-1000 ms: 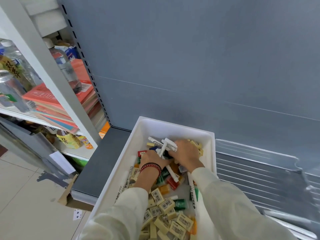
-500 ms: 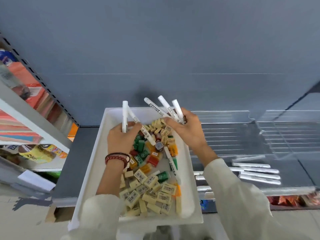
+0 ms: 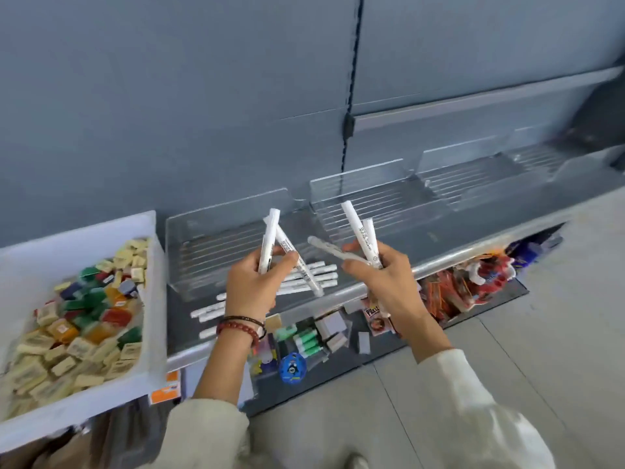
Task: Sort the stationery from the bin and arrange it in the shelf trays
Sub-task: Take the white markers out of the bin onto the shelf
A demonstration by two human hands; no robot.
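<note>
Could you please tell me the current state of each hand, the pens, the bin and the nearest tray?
Left hand, grips left pen bunch, tips up.
Right hand, grips right pen bunch, fanned out.
White bin, open-topped, holding mixed erasers.
Loose pens, lying flat, side by side.
Clear tray, open-topped, upright.

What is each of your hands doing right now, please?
Left hand: closed, holding two white pens.
Right hand: closed, holding three white pens.
</note>
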